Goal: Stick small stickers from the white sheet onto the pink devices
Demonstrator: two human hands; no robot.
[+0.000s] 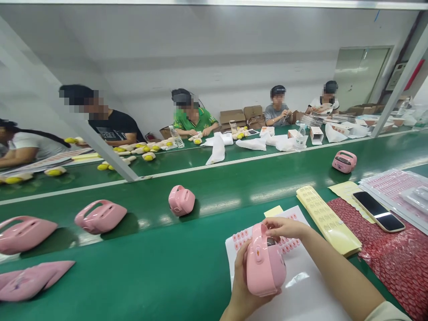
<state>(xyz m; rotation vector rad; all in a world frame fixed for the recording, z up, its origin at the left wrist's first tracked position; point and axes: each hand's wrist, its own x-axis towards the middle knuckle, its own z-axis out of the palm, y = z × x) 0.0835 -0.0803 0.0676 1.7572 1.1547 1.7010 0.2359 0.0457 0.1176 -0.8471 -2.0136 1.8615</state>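
- Left hand gripped the pink toy case from its left side, fingers wrapped on the body, held over the sticker sheet.
- Right hand sat on the case's top, fingertips pinched together at the dark window.
- More pink cases lay on the green belt.
- Phone lay to the right.

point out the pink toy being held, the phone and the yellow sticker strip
pink toy [264,267], head view, on its broad pink side, held in both hands
phone [378,211], head view, on the middle of its dark screen
yellow sticker strip [326,220], head view, on the middle of the strip
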